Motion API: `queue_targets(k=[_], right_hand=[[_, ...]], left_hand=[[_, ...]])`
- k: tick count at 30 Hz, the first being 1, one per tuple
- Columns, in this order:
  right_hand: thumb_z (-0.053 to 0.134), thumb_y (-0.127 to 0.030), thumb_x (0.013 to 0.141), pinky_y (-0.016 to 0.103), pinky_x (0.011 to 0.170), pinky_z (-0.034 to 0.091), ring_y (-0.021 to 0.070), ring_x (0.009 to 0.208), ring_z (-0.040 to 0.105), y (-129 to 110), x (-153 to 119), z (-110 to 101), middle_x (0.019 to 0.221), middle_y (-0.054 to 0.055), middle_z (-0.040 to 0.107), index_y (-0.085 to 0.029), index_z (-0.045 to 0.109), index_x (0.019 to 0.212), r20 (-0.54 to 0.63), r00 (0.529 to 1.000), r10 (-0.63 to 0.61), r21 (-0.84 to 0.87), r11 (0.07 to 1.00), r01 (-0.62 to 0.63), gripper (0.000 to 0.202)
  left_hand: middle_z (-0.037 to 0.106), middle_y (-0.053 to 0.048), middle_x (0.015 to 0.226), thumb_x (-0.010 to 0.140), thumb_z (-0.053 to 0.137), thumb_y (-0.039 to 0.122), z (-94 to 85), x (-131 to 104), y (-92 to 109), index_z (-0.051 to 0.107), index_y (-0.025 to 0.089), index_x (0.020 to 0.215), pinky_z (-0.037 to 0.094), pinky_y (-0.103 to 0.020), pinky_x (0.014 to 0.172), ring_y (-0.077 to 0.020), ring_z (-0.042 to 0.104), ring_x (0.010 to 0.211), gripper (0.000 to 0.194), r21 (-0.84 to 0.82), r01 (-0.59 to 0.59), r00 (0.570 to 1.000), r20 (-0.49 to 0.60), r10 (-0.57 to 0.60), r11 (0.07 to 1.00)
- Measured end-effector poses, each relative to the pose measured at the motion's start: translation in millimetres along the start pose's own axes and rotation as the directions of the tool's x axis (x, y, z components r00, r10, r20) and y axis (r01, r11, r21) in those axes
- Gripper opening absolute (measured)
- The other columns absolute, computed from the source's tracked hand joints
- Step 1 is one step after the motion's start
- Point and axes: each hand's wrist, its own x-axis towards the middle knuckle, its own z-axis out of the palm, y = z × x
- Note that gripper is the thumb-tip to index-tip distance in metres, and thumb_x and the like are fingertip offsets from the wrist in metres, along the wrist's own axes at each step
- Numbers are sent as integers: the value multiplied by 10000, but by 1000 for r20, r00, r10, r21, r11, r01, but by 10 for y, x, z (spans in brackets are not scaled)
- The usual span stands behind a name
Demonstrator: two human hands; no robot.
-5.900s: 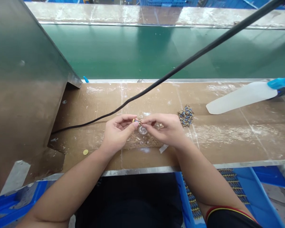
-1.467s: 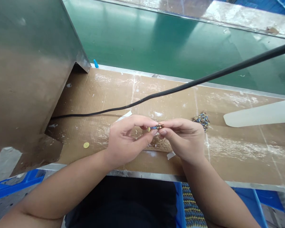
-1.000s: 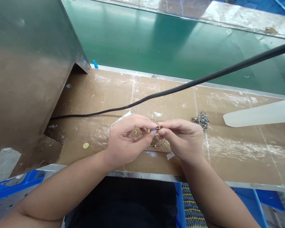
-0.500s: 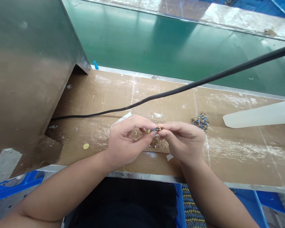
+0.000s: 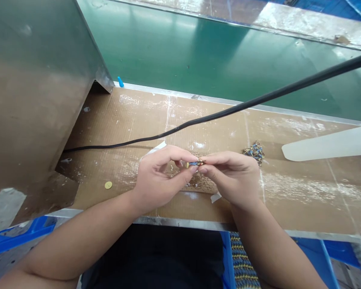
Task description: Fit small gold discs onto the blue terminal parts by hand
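Between my two hands is a small blue-and-yellow piece with a dark metal end [image 5: 194,163], pinched from both sides above the cardboard-covered bench. The thumb and index finger of my left hand [image 5: 161,178] close on its yellow and blue end. My right hand [image 5: 236,176] pinches the dark metal end with thumb and index finger. Fingertips cover part of the piece, so its exact kind is unclear. Just beyond my right hand lies a pile of similar small pieces [image 5: 254,151]. Left of my left hand, a round yellow disc [image 5: 108,185] lies flat.
A black cable [image 5: 180,127] crosses above the bench [image 5: 303,200]. At left stands a metal housing [image 5: 39,88]; a white blade-like panel [image 5: 327,143] juts in from the right. Behind runs a green belt [image 5: 168,52], with a blue cap [image 5: 120,82] at its edge. A blue crate [image 5: 227,261] holds rows of similar pieces below.
The piece has turned slightly between my fingertips, and my right fingers have shifted a little. Both hands keep their pinch; the view has moved very slightly.
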Motion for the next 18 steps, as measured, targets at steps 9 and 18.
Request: queue_targets(k=[9, 18], right_hand=[[942, -211, 828, 214, 655, 657, 163, 719, 761, 4, 31, 6, 861, 13, 795, -289, 855, 916, 18, 999, 39, 91, 995, -41, 147], [903, -103, 832, 192, 718, 657, 147, 765, 772, 20, 16, -37, 909, 1, 801, -282, 852, 961, 46, 999, -19, 17, 1000, 18, 226]], left_hand=[[760, -50, 919, 863, 815, 155, -8, 2, 3, 770, 225, 973, 562, -314, 708, -173, 695, 812, 138, 14, 36, 999, -13, -36, 999], [759, -66, 918, 868, 808, 166, -48, 23, -9, 775, 190, 972, 547, -306, 723, -163, 680, 802, 111, 42, 53, 998, 33, -54, 998]])
